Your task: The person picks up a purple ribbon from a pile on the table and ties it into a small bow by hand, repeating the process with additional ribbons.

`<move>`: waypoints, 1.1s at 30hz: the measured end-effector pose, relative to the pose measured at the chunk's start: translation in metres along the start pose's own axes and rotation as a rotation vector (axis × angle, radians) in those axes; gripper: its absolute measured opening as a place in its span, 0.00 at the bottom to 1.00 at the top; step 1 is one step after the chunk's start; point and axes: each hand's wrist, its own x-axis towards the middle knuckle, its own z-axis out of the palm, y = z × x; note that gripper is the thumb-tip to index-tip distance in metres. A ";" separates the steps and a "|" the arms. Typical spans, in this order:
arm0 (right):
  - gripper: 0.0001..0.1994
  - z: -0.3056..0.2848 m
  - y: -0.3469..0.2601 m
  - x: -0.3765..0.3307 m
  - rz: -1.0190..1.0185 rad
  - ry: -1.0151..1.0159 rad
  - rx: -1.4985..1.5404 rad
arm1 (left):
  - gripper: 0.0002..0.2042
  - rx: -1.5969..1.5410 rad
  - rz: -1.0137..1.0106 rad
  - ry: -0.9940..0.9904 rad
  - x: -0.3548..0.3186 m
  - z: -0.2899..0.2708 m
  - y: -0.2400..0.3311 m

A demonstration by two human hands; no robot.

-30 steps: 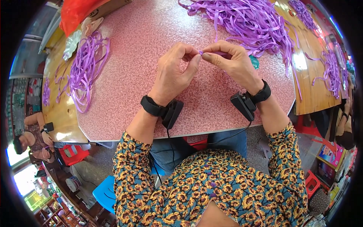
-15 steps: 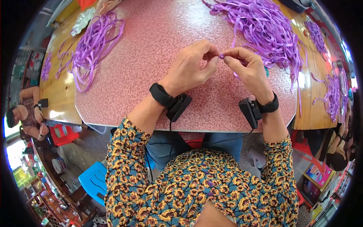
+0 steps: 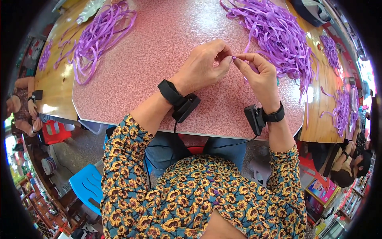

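Note:
Above the pink speckled table, my left hand [image 3: 207, 63] and my right hand [image 3: 259, 72] meet fingertip to fingertip. Both pinch a small bunched bit of purple ribbon [image 3: 234, 57] between thumb and forefinger; most of it is hidden by the fingers. A large heap of purple ribbons [image 3: 278, 36] lies just beyond my right hand, and a strand from it runs down near the fingers. Farther off at the left, a looser pile of purple ribbons [image 3: 93, 42] spreads over the table's edge.
The pink tabletop [image 3: 139, 95] adjoins wooden tables on both sides. More purple ribbons [image 3: 341, 113] lie on the right one. Other people sit at the left and right. A blue stool [image 3: 87, 187] stands lower left. Cables hang from the black devices on my wrists.
The whole view has shifted and tilted slightly. My hands keep their pinch on the purple ribbon in nearly the same place, with the right fingers a little more extended.

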 end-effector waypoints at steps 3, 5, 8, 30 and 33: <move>0.07 0.003 0.004 0.000 -0.007 0.011 0.023 | 0.05 0.001 0.002 0.013 -0.001 0.000 -0.001; 0.06 0.006 0.008 0.001 -0.027 0.054 0.044 | 0.05 -0.008 0.010 0.020 0.000 0.000 -0.002; 0.06 0.005 0.020 0.006 -0.334 0.107 -0.146 | 0.06 -0.026 -0.026 -0.006 0.000 0.000 -0.003; 0.07 0.005 -0.009 -0.003 -0.011 0.075 -0.096 | 0.07 -0.150 -0.055 -0.019 0.000 -0.001 -0.005; 0.07 0.006 -0.010 -0.004 -0.009 0.106 -0.004 | 0.07 -0.163 -0.053 -0.014 -0.001 -0.001 -0.005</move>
